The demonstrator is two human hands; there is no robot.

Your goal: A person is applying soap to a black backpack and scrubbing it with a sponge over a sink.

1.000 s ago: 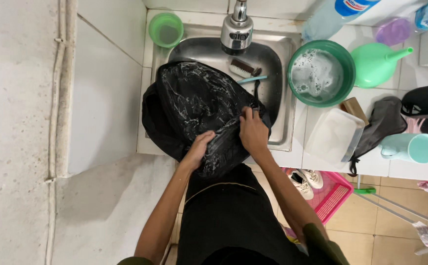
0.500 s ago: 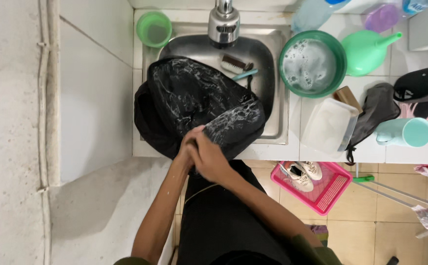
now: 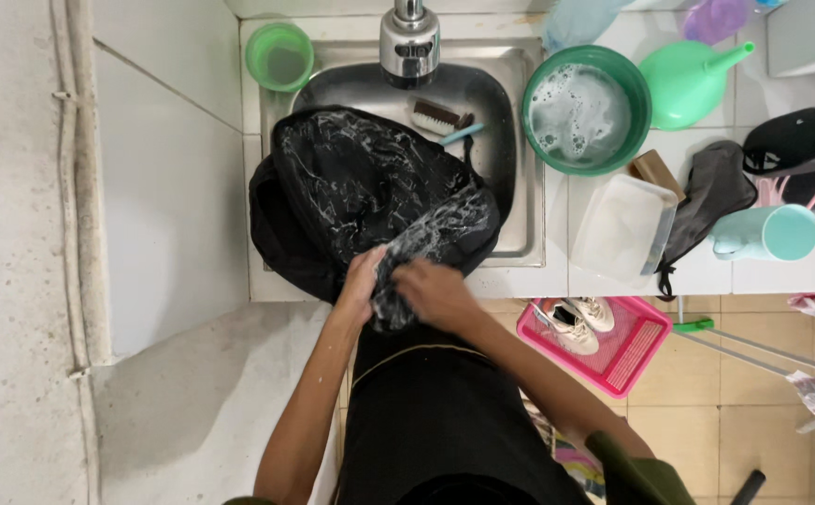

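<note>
My left hand (image 3: 363,281) & right hand (image 3: 436,292) both clench a soapy fold of the black bag (image 3: 370,192), hanging over sink (image 3: 520,150) edge; brush (image 3: 437,117) at 12 o'clock.

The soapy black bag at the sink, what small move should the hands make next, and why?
Probably rub the bunched edge of the black bag again: both the left hand and right hand pinch that fold, and suds streak it.

A single head-worn camera looks almost straight down from above the person's body, at moderate distance. The steel sink (image 3: 510,168) sits toward twelve o'clock, the tiled floor (image 3: 707,374) toward four o'clock, and a pale wall (image 3: 15,281) fills nine o'clock.
</note>
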